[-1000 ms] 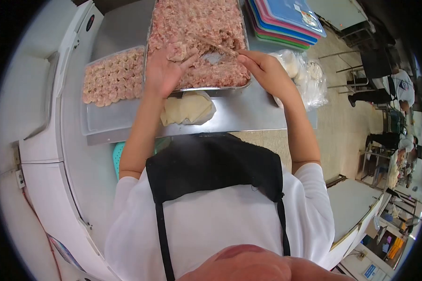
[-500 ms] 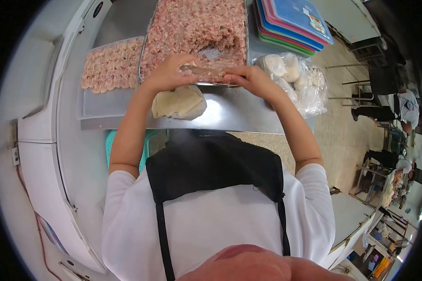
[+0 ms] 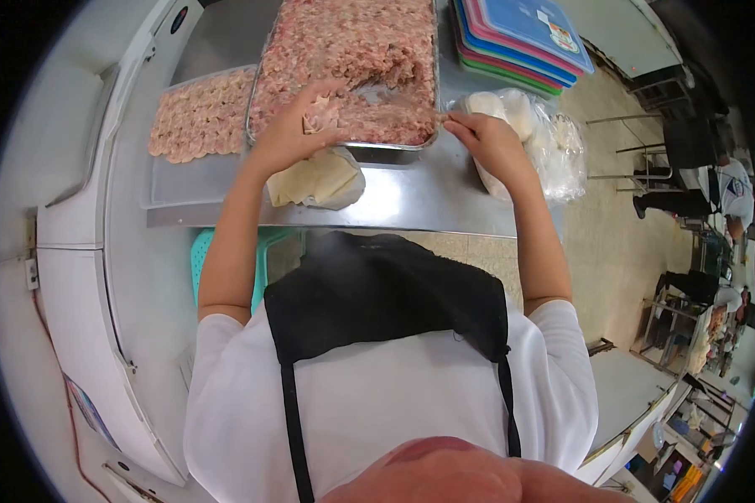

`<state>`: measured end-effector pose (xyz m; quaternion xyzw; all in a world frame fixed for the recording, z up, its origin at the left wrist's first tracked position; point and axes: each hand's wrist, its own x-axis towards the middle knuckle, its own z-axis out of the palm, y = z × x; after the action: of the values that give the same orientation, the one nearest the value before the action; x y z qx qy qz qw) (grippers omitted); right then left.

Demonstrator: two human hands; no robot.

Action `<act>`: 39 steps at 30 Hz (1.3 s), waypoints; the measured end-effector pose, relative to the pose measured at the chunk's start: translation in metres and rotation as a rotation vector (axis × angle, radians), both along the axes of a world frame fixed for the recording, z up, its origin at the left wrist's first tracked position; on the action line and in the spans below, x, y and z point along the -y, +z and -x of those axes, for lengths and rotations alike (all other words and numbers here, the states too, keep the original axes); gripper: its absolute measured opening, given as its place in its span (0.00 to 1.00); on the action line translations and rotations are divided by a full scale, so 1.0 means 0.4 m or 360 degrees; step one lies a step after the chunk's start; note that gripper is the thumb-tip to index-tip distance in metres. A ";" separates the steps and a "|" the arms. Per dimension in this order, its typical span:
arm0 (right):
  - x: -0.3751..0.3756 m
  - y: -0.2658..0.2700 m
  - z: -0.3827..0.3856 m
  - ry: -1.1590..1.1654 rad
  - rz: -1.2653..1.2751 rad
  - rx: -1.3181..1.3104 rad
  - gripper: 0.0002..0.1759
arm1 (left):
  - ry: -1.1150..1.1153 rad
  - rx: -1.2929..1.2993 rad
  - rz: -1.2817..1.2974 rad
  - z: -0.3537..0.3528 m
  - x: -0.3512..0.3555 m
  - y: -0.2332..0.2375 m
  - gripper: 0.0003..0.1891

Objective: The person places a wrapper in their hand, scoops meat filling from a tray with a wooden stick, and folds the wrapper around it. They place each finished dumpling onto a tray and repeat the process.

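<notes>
In the head view, the left hand (image 3: 287, 134) is half open in a cup, thumb and fingers curved about a small filled wrapper (image 3: 320, 116), which sits over the near left part of the metal tray (image 3: 357, 147). The wrapper is roughly round; its open, meat-filled face is turned toward the tray's middle, and no clear long axis can be made out. The right hand (image 3: 497, 144) is closed to a fingertip pinch on the end of a thin tool (image 3: 442, 118) at the tray's near right corner; the rest blends with the ground meat (image 3: 352, 38), so its direction cannot be told. The tray's long axis runs away from the person. Nearer lies a stack of wrappers (image 3: 317, 182), and to the left rows of dumplings (image 3: 201, 117) fill part of a plastic tray (image 3: 195, 191).
</notes>
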<state>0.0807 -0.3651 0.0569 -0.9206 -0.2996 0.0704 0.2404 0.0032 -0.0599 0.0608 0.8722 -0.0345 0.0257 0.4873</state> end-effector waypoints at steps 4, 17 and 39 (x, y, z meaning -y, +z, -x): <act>-0.063 0.069 0.068 0.0228 -0.0578 -0.0294 0.18 | -0.0330 0.0112 0.0047 -0.004 -0.005 0.040 0.23; -0.268 0.146 0.148 0.0258 -0.0228 0.0516 0.13 | -0.0225 -0.0018 0.0247 0.055 -0.202 -0.020 0.22; -0.435 -0.042 0.312 -0.0545 -0.0954 -0.0572 0.18 | 0.0782 -0.0178 -0.0733 0.236 -0.854 -0.245 0.31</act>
<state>-0.0439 -0.1911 0.0400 -0.8192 -0.1019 0.0988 0.5557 -0.0911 0.2819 -0.0374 0.9416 0.1986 0.0858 0.2580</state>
